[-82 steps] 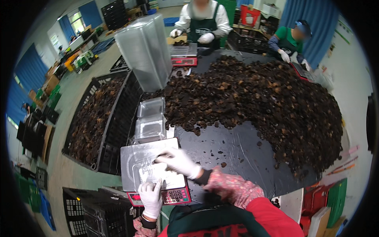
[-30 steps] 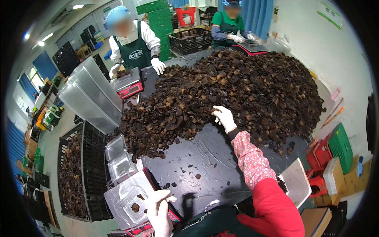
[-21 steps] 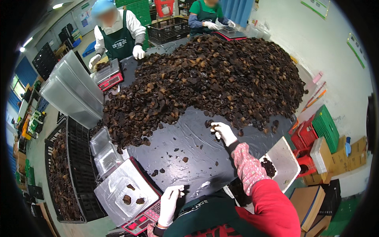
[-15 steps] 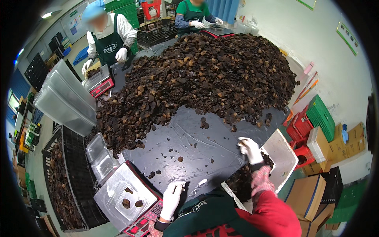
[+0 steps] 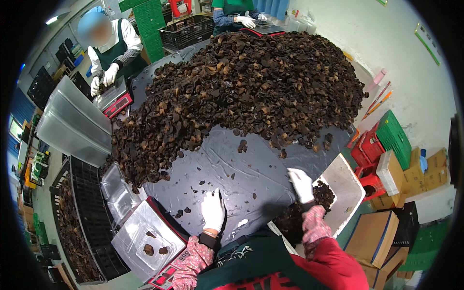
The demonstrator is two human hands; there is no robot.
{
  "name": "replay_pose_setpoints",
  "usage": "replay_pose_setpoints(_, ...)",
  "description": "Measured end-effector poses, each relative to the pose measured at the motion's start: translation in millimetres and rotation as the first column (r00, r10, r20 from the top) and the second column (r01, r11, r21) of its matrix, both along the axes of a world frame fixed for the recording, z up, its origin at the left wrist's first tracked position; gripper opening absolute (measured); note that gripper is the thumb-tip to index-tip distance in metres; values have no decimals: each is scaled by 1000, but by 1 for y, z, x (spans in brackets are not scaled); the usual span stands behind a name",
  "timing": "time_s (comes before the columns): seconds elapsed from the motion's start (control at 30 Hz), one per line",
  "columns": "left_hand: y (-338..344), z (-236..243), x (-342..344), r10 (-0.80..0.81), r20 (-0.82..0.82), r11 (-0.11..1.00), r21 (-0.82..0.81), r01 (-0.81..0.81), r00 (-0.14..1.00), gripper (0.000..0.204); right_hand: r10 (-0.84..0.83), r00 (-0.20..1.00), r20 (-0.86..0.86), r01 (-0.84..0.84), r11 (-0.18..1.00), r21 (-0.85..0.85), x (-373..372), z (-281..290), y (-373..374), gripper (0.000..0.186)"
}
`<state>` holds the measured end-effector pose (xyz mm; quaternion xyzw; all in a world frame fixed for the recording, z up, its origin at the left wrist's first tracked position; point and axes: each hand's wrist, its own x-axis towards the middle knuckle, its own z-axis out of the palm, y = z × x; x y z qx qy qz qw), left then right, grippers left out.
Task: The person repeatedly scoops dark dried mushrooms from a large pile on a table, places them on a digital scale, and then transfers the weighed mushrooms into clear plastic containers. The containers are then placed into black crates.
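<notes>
Pieces [image 5: 251,92], dark brown and curled, are heaped on the black-sheeted table [image 5: 217,154] beyond both hands, and a few loose ones [image 5: 187,210] are scattered just left of the left hand [image 5: 213,211]. That hand is laid over the sheet with its gloved fingers stretched out; nothing is seen to be held. The right hand [image 5: 301,185] is held at the table edge, fingers extended and slightly spread, near the white box [image 5: 350,193] in which more pieces are kept; its palm is hidden, so whether anything lies under it cannot be told. To the left of the left hand, three pieces are borne by a clear tray [image 5: 155,240] set on the red scale [image 5: 166,276].

The step in hand is judged to be a handling of loose pieces between table, box and tray; for any pick-up, a narrowed fingertip hold would be called for. Pale lettering is shown on the dark apron [image 5: 251,261] below the hands, and print on brown cartons [image 5: 437,162] far right of the right hand; none is copied here.
</notes>
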<state>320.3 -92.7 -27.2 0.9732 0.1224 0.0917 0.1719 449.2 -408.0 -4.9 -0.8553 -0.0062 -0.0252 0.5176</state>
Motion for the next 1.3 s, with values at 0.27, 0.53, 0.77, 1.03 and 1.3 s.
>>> replay_pose_setpoints(0.27,-3,-10,-5,128,150,969,-228,-92,980,11,255,947,194,-183,928,-324,110,-48,166,31)
replay_pose_setpoints(0.53,-3,8,0,398,-19,337,-927,-166,917,32,577,799,173,-598,793,116,1,16,206,15)
replay_pose_setpoints(0.77,1,8,-1,265,-115,-295,-955,-34,957,20,425,718,551,-493,870,-28,26,30,129,15)
replay_pose_setpoints(1.03,-7,31,8,171,-105,-247,-967,-61,980,38,142,896,420,188,737,-650,120,-49,55,38)
replay_pose_setpoints(1.3,-13,34,-2,90,-155,-173,-975,-138,984,37,286,841,460,269,517,-813,146,-60,42,11)
